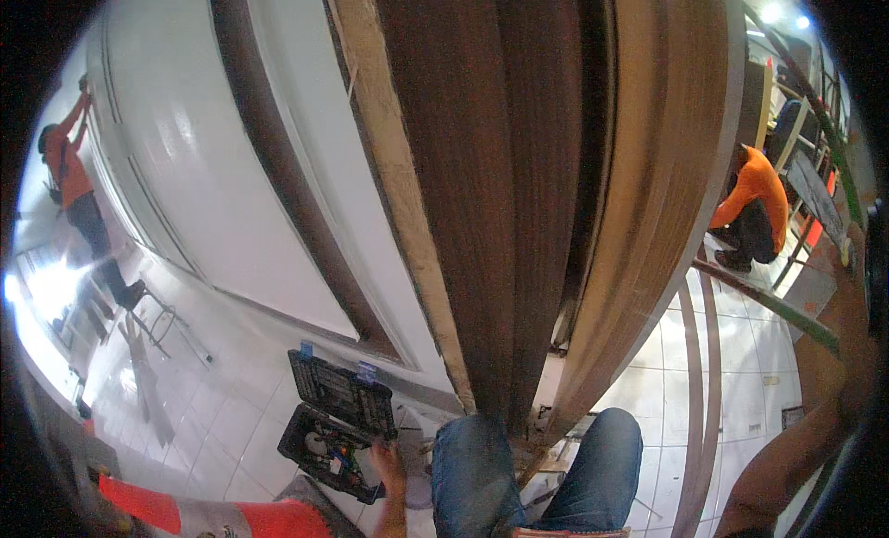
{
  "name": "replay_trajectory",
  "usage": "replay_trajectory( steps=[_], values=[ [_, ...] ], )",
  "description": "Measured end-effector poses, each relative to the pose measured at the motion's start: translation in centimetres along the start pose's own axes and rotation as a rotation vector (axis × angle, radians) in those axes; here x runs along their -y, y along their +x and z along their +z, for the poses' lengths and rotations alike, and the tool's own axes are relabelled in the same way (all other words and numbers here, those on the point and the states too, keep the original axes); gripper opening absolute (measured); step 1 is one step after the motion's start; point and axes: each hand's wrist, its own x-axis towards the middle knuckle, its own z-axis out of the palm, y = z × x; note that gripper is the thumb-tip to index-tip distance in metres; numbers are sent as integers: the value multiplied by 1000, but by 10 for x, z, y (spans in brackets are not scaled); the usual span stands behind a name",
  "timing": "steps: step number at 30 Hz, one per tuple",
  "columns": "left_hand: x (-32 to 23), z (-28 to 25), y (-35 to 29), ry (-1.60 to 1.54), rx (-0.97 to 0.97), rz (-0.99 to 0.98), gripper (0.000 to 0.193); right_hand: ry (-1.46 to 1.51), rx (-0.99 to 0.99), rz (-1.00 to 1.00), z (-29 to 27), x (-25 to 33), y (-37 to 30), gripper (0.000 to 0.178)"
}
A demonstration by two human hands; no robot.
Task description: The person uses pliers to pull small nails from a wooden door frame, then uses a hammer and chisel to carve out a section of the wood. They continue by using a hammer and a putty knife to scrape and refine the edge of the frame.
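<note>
The person's left hand (387, 466) reaches down to the open black tool case (335, 422) on the white tiled floor (218, 427), its fingers at the edge of the lower tray among small parts; whether it grips anything or rests loosely there cannot be told, since the fingers blur into the contents. The case lies with its lid propped up, likely so both halves can be reached from where the person kneels, and it sits just left of the knees in blue jeans (532, 464). The right hand (847, 260) is raised far out at the right rim with the forearm stretching up to it; it appears to press or hold something near a green strip (773, 306), though its grip is too close to the rim to read. Between the knees rises a dark wood door (482, 168), edge-on, beside a lighter wooden frame (648, 186), apparently braced upright by the legs. Farther off, a person in orange (752, 209) crouches on the right, and another in orange (69, 181) reaches up a white wall (213, 168) from a step stool (153, 316).
</note>
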Motion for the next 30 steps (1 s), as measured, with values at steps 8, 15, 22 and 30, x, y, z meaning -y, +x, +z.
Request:
replay_trajectory(
  steps=[8, 15, 22, 30],
  values=[
    [-421, -118, 168, -233, -374, 697, 20, 5, -21, 34, 3, 5, 0, 23],
    [-588, -155, 201, -178, -428, 1041, 36, 7, -47, 110, -10, 19, -7, 23],
    [-600, -158, 193, 19, -462, 1044, 29, 485, 357, 173, -11, -14, 15, 22],
    [-612, -177, 188, 180, -334, 1089, 8, 213, 37, 134, -9, 12, -8, 13]
  ],
)
